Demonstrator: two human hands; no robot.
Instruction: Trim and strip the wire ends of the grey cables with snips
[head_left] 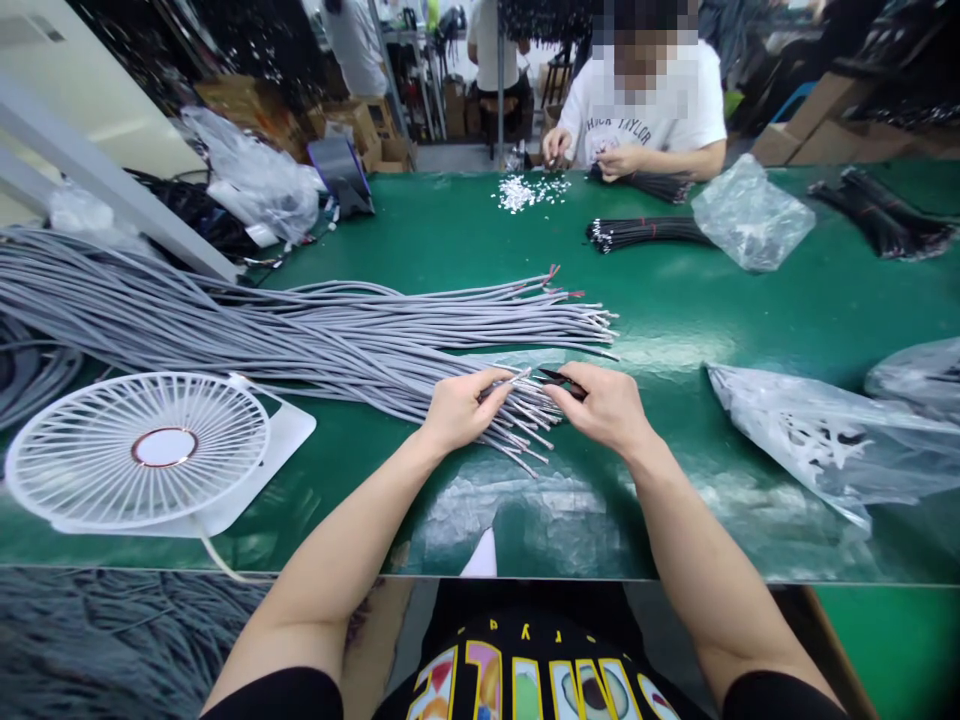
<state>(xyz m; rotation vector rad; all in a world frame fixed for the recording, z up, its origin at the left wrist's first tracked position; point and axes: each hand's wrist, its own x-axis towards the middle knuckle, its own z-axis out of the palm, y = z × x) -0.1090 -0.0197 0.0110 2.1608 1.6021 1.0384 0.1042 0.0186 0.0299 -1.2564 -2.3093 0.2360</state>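
Observation:
A long bundle of grey cables (330,325) lies across the green table, its stripped ends fanned out toward the middle. My left hand (465,408) pinches one grey cable near its pale end, just above other cable ends (534,408). My right hand (606,402) is closed around a small dark pointed tool, which looks like tweezers (556,378); its tip is close to the end of the held cable. Whether the tip touches the cable I cannot tell. A second group of grey cables (585,322), some with red wire ends, lies just beyond my hands.
A white fan (161,450) stands at the left. Plastic bags (817,430) lie at the right, another bag (754,215) farther back. Across the table (420,230), a co-worker (649,110) handles small parts near a white pile (529,193) and black wire bundles (649,232).

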